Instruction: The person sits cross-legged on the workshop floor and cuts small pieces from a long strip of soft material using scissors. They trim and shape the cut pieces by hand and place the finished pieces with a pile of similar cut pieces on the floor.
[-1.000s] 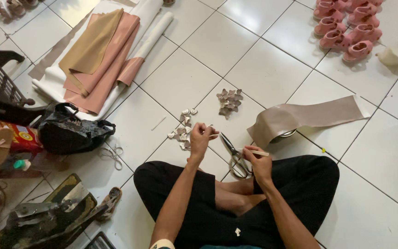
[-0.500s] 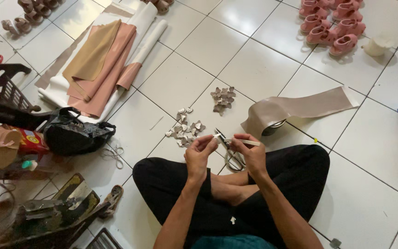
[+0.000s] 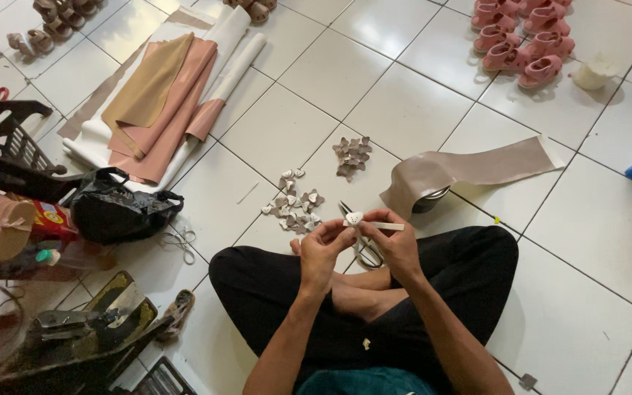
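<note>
The person sits cross-legged on the white tile floor, and the left hand pinches a small pale heart-shaped piece between fingertips closed narrowly on it, while the right hand grips a thin white strip whose end meets the piece. This looks like the joining step, strip to heart, and the next move probably calls for a steady pinch and fine alignment at that small contact point. A pair of scissors lies on the floor just beyond the hands, partly hidden under them. At about eleven o'clock from the hands sits a loose scatter of small cut pieces, and at twelve o'clock, a little farther, a darker pile of cut pieces. At one o'clock a taupe band of material drapes over a dark round container. At nine o'clock a black bag crowds the left side, with folded pink and tan sheets beyond it at ten o'clock. Far off at one o'clock stand small pink shoes. Open tile lies between twelve and three o'clock; the left is hemmed in.
</note>
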